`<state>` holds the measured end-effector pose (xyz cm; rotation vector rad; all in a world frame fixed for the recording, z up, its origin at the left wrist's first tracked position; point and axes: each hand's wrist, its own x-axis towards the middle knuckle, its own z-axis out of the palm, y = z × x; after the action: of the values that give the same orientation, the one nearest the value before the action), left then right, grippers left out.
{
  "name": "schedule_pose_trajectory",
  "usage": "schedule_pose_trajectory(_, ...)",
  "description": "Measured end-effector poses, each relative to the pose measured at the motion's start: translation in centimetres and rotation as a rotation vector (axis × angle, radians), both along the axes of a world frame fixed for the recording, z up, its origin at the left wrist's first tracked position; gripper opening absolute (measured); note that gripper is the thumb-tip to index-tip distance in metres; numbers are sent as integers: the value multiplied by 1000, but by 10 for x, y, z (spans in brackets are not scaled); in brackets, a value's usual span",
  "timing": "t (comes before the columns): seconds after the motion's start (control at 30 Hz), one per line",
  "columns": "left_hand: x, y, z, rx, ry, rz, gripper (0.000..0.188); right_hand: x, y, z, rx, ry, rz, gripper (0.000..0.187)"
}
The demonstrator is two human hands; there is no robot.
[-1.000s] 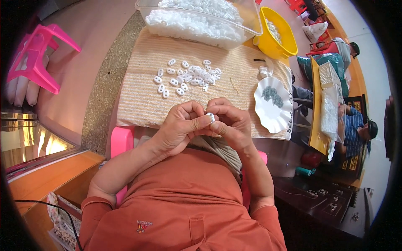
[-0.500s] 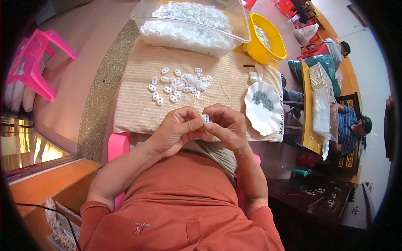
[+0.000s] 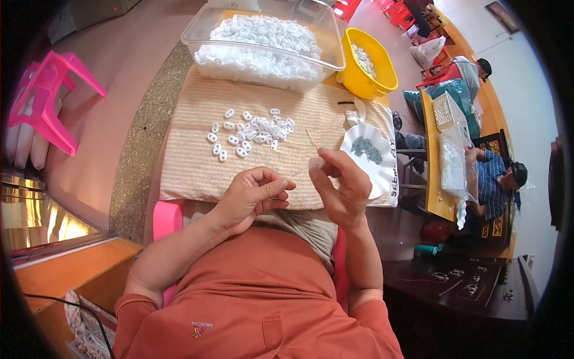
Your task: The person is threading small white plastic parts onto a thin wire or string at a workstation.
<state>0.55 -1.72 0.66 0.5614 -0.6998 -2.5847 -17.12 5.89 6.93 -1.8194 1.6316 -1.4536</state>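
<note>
My right hand pinches a small white oval plastic piece between thumb and fingers, above the table's near right part. My left hand is apart from it, in front of my belly, its fingers curled and the thumb against the forefinger; anything between those tips is hidden or too small to make out. Beyond the hands, a loose pile of white two-holed oval pieces lies on the striped cloth. Near my right hand stands a white scalloped plate with a heap of small grey-green bits.
A clear plastic bin full of white pieces stands at the table's far side, beside a yellow basin with pale pieces. A pink stool is at the left. To the right, a person sits at another table.
My hands have parted. My right hand has moved right and a little forward with the white piece, while my left hand stays near its place. The view has shifted slightly.
</note>
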Motion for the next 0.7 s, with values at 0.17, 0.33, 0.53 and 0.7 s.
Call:
schedule_pose_trajectory(0.17,0,0,-1,-11,-32,8,9,-1,6,23,-228,323,-154,21)
schedule_pose_trajectory(0.33,-1,2,-2,-8,-47,19,7,-8,15,33,-332,501,-286,19)
schedule_pose_trajectory(0.53,-1,3,-3,-9,-46,20,8,-15,19,38,-488,592,-371,25)
schedule_pose_trajectory(0.7,-1,3,-2,-19,-53,23,8,-26,19,48,-598,720,-447,33)
